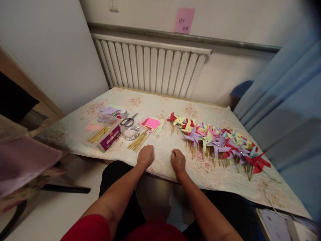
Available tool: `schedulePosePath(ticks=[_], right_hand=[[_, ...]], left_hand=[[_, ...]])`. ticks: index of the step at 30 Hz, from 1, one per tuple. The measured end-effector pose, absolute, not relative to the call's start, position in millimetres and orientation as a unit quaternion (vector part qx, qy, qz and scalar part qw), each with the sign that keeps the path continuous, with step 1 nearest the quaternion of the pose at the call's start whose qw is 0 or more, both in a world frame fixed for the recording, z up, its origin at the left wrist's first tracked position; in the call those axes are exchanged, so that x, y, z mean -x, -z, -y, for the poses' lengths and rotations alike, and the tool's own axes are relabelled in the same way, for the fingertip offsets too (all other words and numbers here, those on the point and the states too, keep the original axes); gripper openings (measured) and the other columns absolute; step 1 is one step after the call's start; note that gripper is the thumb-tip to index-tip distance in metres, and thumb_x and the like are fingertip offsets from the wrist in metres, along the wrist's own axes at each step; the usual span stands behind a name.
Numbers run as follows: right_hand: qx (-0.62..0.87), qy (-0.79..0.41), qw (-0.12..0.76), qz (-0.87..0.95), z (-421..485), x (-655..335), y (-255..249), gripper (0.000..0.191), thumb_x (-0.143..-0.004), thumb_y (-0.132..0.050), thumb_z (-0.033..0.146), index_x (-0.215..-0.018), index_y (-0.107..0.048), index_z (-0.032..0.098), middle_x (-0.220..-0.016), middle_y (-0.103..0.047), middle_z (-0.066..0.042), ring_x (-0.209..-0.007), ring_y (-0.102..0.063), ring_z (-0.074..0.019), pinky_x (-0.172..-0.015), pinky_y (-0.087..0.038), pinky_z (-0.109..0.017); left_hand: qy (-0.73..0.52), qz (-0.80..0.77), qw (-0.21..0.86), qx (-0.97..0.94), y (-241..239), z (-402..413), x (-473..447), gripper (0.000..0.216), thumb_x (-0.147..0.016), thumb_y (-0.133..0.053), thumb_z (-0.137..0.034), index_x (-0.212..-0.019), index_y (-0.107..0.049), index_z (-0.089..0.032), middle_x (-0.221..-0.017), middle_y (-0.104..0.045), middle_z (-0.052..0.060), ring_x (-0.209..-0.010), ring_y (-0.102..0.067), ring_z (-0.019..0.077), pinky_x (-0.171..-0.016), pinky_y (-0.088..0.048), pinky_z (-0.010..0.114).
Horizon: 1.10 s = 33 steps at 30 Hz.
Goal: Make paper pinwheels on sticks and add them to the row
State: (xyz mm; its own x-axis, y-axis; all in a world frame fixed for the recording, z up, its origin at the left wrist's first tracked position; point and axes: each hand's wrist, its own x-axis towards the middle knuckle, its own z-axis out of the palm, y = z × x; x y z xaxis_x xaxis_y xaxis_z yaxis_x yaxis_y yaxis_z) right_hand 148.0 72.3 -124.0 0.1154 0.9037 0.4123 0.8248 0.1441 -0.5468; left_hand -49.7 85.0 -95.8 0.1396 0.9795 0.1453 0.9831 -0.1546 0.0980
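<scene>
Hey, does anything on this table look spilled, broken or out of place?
Nothing plainly looks spilled or broken. Slightly untidy, though: the paper squares are stacked askew, with edges sticking out at different angles, and the loose sticks near the left hand spread unevenly rather than lying squared up.

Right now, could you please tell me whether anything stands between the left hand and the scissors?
Yes: loose sticks lie beside the left hand, and a round clear dish sits between them and the scissors.
</scene>
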Motion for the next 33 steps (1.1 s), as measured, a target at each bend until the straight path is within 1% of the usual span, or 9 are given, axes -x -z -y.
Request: schedulePosePath(ticks=[14, 33], right_hand=[[0.651, -0.054, 0.364, 0.664, -71.8, -148.0, 123.6, 0.021, -0.085, -0.039, 0.015, -0.082, -0.060, 0.018, -0.081, -0.062, -0.005, -0.073, -0.054, -0.0173, -0.071, -0.037, -0.027], [0.647, -0.046, 0.367, 0.667, -72.0, -148.2, 125.0, 0.020, -0.085, -0.040, 0.014, -0.081, -0.059, 0.017, -0.079, -0.061, -0.004, -0.074, -0.053, -0.0166, -0.071, -0.036, -0.027]], left_hand=[[0.095, 0.648, 0.007, 0.756, 99.1, -86.0, 50.5, 0.022, -0.094, -0.037, -0.022, -0.095, -0.058, -0.017, -0.096, -0.060, 0.011, -0.094, -0.056, 0.0237, -0.081, -0.038, 0.036], [0.101, 0.641, 0.032, 0.760, 105.0, -88.1, 51.5, 0.023, -0.095, -0.036, -0.024, -0.093, -0.057, -0.017, -0.093, -0.060, 0.010, -0.091, -0.055, 0.0234, -0.078, -0.037, 0.036]])
